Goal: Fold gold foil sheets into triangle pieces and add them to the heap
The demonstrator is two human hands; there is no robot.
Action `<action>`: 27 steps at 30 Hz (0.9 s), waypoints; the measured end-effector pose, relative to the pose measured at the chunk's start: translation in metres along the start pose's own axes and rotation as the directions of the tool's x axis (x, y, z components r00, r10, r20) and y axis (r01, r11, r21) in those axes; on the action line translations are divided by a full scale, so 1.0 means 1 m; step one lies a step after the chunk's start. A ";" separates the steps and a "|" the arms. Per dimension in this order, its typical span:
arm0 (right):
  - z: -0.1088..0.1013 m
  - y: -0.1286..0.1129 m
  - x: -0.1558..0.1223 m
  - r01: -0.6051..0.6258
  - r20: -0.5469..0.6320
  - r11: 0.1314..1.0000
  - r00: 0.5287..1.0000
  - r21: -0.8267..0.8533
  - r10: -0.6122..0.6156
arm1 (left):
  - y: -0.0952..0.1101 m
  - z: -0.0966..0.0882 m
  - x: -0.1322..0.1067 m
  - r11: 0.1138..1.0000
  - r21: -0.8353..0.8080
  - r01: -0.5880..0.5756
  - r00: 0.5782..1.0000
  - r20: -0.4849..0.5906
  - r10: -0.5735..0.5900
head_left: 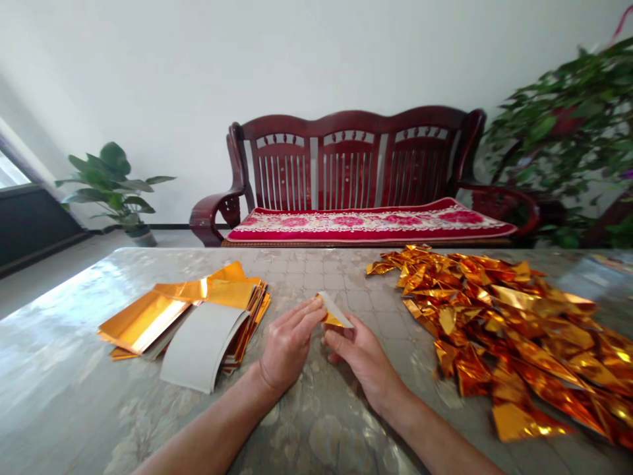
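Observation:
Both hands meet over the middle of the table on one small folded gold foil sheet [334,311], white on its back. My left hand [287,343] pinches its left edge with the fingertips. My right hand [363,359] grips it from below and the right. A stack of flat gold foil sheets [163,310] lies to the left, with some turned white side up [202,346]. A big heap of folded gold foil pieces [504,336] spreads over the right side.
The table [74,369] has a glossy grey patterned top. Behind it stands a dark red wooden bench [356,178] with a red cushion. A potted plant [113,188] sits on the floor at left, and a leafy plant [573,138] at right.

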State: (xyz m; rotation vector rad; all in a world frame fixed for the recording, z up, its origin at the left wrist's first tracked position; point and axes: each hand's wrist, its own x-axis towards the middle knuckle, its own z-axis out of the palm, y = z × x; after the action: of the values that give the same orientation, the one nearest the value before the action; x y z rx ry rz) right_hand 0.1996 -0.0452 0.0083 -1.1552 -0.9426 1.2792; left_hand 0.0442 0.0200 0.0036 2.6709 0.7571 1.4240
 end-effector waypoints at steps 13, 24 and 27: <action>-0.025 -0.018 0.009 -0.103 0.026 0.976 0.995 0.191 0.100 | 0.024 -0.002 -0.001 0.993 -0.103 -0.053 0.963 0.258 0.078; -0.035 -0.009 0.022 0.015 -0.011 0.842 1.000 -0.539 -0.024 | 0.015 0.012 -0.009 0.895 -0.248 0.372 0.884 0.389 -0.259; -0.042 -0.008 0.026 0.091 0.009 0.718 0.993 -0.690 -0.117 | 0.013 0.019 -0.004 0.879 -0.260 0.401 0.874 0.395 -0.282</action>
State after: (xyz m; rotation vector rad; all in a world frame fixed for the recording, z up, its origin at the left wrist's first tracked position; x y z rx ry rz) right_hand 0.2441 -0.0236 0.0051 -1.6581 -1.5096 0.8059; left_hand 0.0628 0.0112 -0.0073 2.2817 0.8191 0.8688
